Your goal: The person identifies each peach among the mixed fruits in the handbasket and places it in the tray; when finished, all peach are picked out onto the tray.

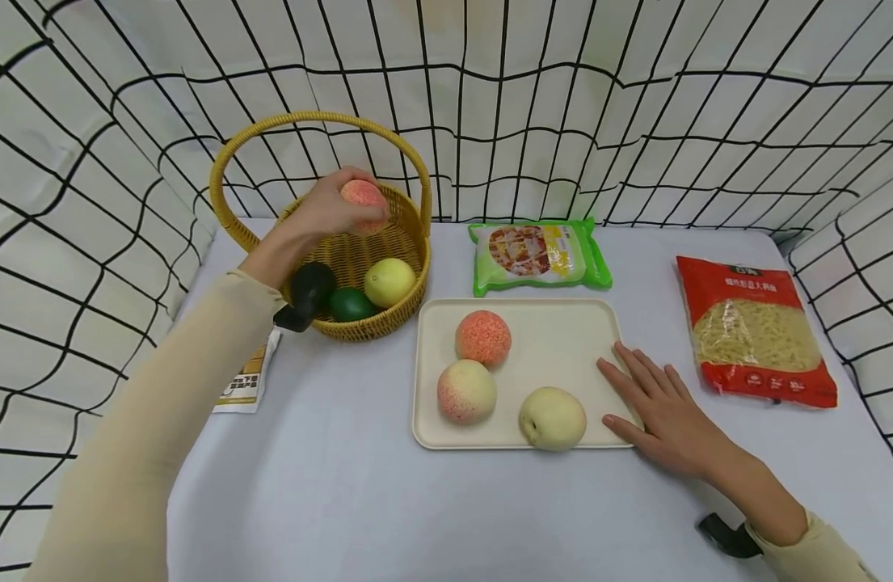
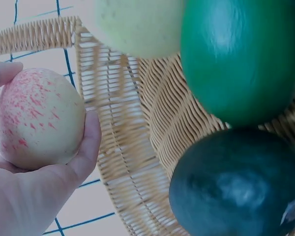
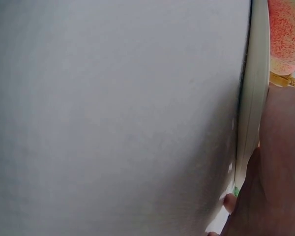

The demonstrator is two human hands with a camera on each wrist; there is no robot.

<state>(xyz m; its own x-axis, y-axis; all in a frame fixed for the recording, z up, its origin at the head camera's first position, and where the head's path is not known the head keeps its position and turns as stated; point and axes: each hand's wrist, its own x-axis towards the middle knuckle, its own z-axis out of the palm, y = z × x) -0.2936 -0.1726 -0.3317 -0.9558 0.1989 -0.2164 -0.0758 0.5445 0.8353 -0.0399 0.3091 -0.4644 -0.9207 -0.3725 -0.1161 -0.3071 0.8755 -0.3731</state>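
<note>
My left hand [image 1: 328, 208] grips a pink-and-cream peach [image 1: 364, 196] above the far part of a wicker basket [image 1: 420, 267]. In the left wrist view the thumb and fingers curl round the peach [image 2: 44, 118]. Inside the basket lie a dark, blackish-green fruit [image 2: 236, 184], a glossy green fruit [image 2: 241, 59] and a pale yellow-green fruit [image 1: 389, 282]. My right hand [image 1: 667, 420] rests with fingers spread on the right edge of a cream tray [image 1: 548, 339]. A coral peach [image 1: 483, 338], a pale pink-flushed peach [image 1: 466, 392] and a pale yellow fruit [image 1: 553, 419] sit on it.
The basket's tall arched handle [image 1: 322, 117] rises around my left forearm. A green packet [image 1: 539, 255] lies behind the tray, and a red pasta bag [image 1: 759, 331] to its right. Another packet [image 1: 246, 384] is partly under my left sleeve. Black wire mesh [image 1: 500, 79] encloses the back and sides.
</note>
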